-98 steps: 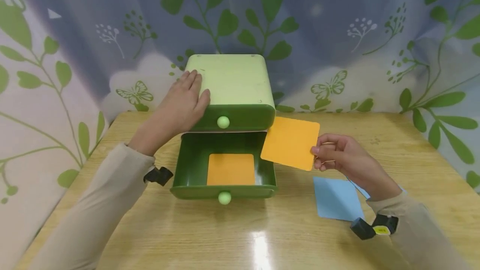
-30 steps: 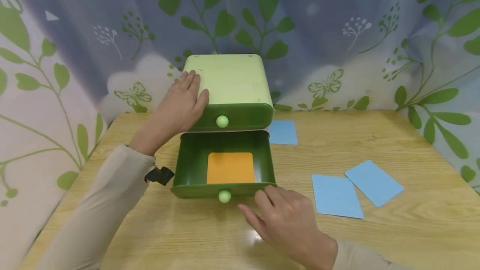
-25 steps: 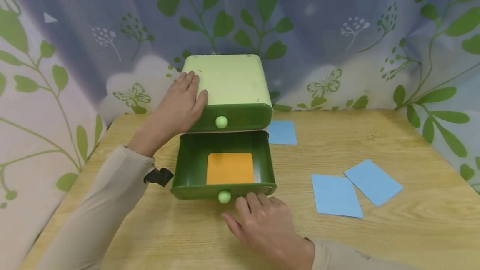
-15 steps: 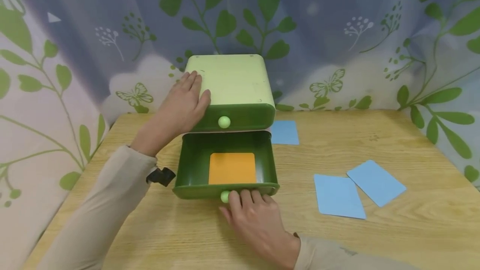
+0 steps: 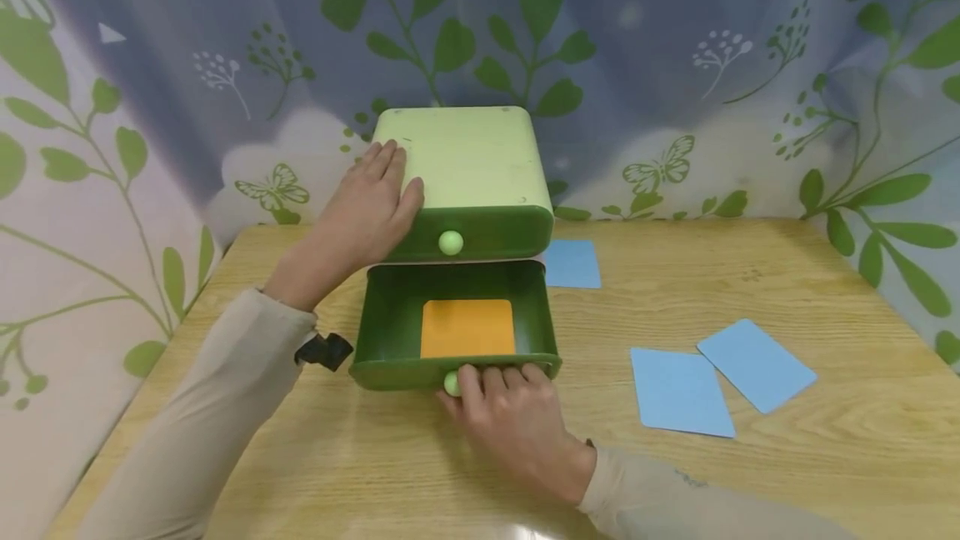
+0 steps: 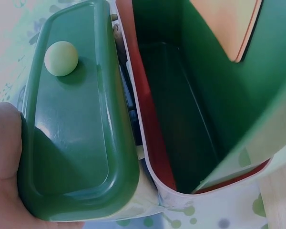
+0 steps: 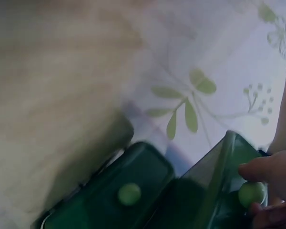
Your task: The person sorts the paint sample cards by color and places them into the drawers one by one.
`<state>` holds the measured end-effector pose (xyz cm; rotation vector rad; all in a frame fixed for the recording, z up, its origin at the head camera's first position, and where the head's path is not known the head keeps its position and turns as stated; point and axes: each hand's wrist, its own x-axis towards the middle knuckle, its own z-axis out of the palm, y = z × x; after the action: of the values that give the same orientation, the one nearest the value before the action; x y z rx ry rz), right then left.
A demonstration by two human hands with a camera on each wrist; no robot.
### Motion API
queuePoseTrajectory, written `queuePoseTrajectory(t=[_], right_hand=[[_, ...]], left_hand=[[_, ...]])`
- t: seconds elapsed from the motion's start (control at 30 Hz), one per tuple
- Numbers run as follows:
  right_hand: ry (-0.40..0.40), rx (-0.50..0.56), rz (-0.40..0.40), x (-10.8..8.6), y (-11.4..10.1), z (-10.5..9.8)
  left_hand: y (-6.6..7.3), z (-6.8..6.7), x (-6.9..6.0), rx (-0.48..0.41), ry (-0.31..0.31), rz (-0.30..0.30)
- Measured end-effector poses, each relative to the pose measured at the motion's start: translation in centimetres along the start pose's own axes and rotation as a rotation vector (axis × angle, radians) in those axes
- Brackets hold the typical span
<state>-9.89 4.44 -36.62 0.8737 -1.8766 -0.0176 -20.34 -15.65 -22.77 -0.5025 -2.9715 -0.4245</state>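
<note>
A small light-green drawer box (image 5: 465, 157) with dark-green fronts stands at the back of the table. Its upper drawer (image 5: 495, 232) is closed, while the lower drawer (image 5: 390, 327) is pulled out. Inside the lower drawer lies an orange card (image 5: 468, 327); the left wrist view shows layered edges there. My left hand (image 5: 363, 207) rests on the box's top left side, fingers straight. My right hand (image 5: 513, 423) pinches the round light-green knob (image 7: 250, 194) of the lower drawer, fingers curled against its front. In the head view, the hand partly covers that knob (image 5: 452, 383).
Two blue cards, one nearer (image 5: 681, 392) and one farther right (image 5: 757, 365), lie on the wooden table (image 5: 750, 473). Another blue card (image 5: 573, 263) sits beside the box, partly hidden by it. A leaf-patterned curtain (image 5: 645, 65) hangs directly behind.
My right hand, earlier holding an orange card at the right, has let it go, moved to the lower drawer and taken its knob. The drawer has slid slightly inward. My left hand stays put.
</note>
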Motion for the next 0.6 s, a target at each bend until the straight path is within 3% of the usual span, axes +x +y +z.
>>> queuePoseTrajectory(t=[0.23,0.5,0.6], right_hand=[[0.052,-0.014,0.038,1.3,1.3,1.5],[-0.061,-0.018,0.032,2.6,2.1,4.1],[-0.060,-0.038,0.035,3.1,2.6,5.6]], left_hand=[[0.1,0.1,0.0,0.007,-0.004,-0.003],[0.0,0.1,0.0,0.006,0.008,-0.002],[0.0,0.1,0.0,0.001,0.010,0.001]])
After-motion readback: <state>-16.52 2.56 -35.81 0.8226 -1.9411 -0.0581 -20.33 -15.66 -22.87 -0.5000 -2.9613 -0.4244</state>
